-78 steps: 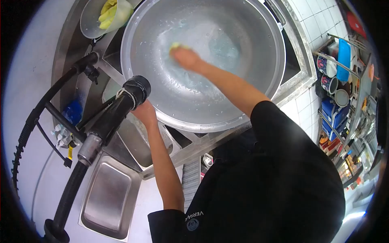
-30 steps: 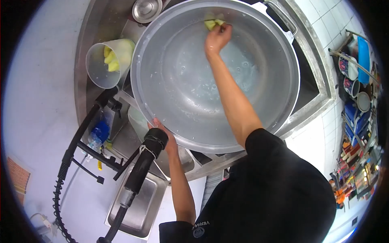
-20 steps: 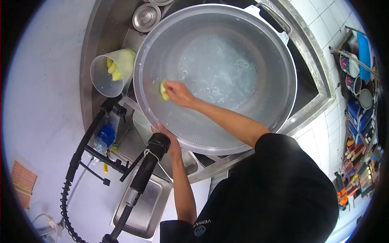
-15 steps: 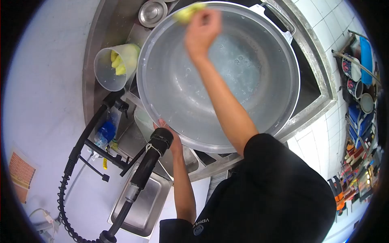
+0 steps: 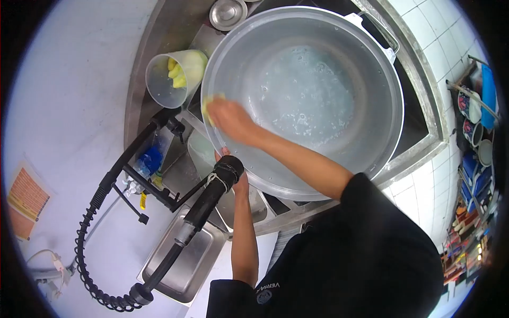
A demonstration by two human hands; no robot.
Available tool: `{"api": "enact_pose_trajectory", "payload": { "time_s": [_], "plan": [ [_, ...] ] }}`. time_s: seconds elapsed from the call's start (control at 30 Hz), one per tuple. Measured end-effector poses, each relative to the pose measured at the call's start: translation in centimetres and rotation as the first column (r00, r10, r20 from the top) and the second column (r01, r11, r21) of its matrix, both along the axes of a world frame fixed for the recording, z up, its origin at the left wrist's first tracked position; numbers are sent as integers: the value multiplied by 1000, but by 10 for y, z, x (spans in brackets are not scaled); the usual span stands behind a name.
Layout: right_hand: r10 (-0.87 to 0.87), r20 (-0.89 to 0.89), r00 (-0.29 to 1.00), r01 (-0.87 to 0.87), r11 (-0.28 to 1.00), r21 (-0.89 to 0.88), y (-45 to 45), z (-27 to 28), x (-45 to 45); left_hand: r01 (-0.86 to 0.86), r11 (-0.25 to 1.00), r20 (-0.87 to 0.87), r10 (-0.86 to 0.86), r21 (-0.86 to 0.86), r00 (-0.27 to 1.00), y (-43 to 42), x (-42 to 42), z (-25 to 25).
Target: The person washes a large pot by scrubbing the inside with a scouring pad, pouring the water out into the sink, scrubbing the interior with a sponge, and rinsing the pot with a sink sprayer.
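Observation:
A large grey metal pot point(image 5: 323, 164) with a little bubbly water point(image 5: 302, 87) inside takes up the middle of the head view. My right hand point(image 5: 231, 122), slightly blurred, presses a yellow sponge point(image 5: 208, 108) on the pot's left rim; its fingers are closed round the sponge. Lower on the same rim, my left hand point(image 5: 241, 183) grips the edge, with fingertips showing at the lip. The black spray nozzle point(image 5: 229, 168) of the tap hides part of that hand.
Left of the pot, a clear plastic container point(image 5: 164, 79) lies tilted with yellow pieces inside. Small metal bowls point(image 5: 227, 13) sit behind. A black spray tap hose point(image 5: 85, 254) arches in front of a steel tray point(image 5: 183, 259). A blue-labelled bottle point(image 5: 148, 159) stands beside it.
My right hand has swept the sponge along the rim from the far side round to the left side. My left hand stays at the rim. The whole view has shifted slightly.

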State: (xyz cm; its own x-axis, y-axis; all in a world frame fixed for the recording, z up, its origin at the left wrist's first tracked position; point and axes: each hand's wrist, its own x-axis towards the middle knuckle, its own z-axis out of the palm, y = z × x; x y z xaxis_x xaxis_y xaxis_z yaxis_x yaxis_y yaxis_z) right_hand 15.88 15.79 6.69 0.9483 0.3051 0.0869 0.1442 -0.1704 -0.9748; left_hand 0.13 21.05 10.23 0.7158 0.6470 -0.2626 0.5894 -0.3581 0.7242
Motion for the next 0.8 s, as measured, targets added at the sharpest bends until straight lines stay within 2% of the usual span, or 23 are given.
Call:
{"api": "enact_pose_trajectory", "payload": {
  "time_s": [0.03, 0.1, 0.17, 0.2, 0.27, 0.33, 0.4, 0.43, 0.47, 0.53, 0.57, 0.63, 0.67, 0.7, 0.8],
  "plan": [
    [3, 7, 1000, -3, 1000, 2, -2, -4, 1, -11, 1000, -72, 13, 26, 997, 1, -2, -1],
    [13, 175, 984, -19, 999, 33, -7, -16, 9, -15, 998, -147, 23, 54, 989, 5, -7, -3],
    [-236, 60, 970, 239, 969, -57, -32, -2, 71, -4, 997, -110, 13, 81, 994, 8, -12, -12],
    [-230, 53, 972, 233, 971, -59, -32, -5, 75, -10, 997, -116, 19, 81, 993, 12, -15, -17],
    [-420, 55, 906, 416, 907, 63, -31, -8, 72, 50, 995, -47, -46, 83, 998, 19, -22, -22],
    [-118, 103, 988, 103, 985, 138, -3, -16, 8, 74, 994, -28, -72, 77, 997, 23, -30, -25],
    [206, -72, 976, -191, 965, 182, -17, 1, -49, 18, 1000, -142, -15, 20, 990, 32, -50, -38],
    [326, -133, 936, -309, 941, 135, -31, 8, -75, -2, 1000, -180, 2, 1, 984, 41, -62, -50],
    [433, -196, 880, -423, 902, 91, -43, 11, -90, 29, 1000, -150, -28, 3, 988, 66, -82, -81],
    [484, -187, 855, -484, 874, 49, -52, 9, -98, 44, 999, -121, -45, -4, 992, 79, -83, -96],
    [540, -179, 822, -545, 838, 23, -56, 7, -105, -16, 996, -46, 12, -85, 999, 83, -86, -101],
    [384, -148, 911, -378, 923, 67, -31, -5, -93, -110, 986, 131, 127, -128, 983, 62, -69, -87],
    [299, -109, 948, -288, 952, 107, -23, 3, -74, -153, 983, 242, 172, -97, 955, 34, -44, -60],
    [209, -62, 976, -198, 969, 146, -21, 12, -55, -165, 973, 185, 194, -163, 963, 18, -29, -37],
    [226, -144, 964, -189, 954, 233, -25, -8, -99, -193, 969, 235, 226, -155, 945, 0, -11, -15]
  ]
}}
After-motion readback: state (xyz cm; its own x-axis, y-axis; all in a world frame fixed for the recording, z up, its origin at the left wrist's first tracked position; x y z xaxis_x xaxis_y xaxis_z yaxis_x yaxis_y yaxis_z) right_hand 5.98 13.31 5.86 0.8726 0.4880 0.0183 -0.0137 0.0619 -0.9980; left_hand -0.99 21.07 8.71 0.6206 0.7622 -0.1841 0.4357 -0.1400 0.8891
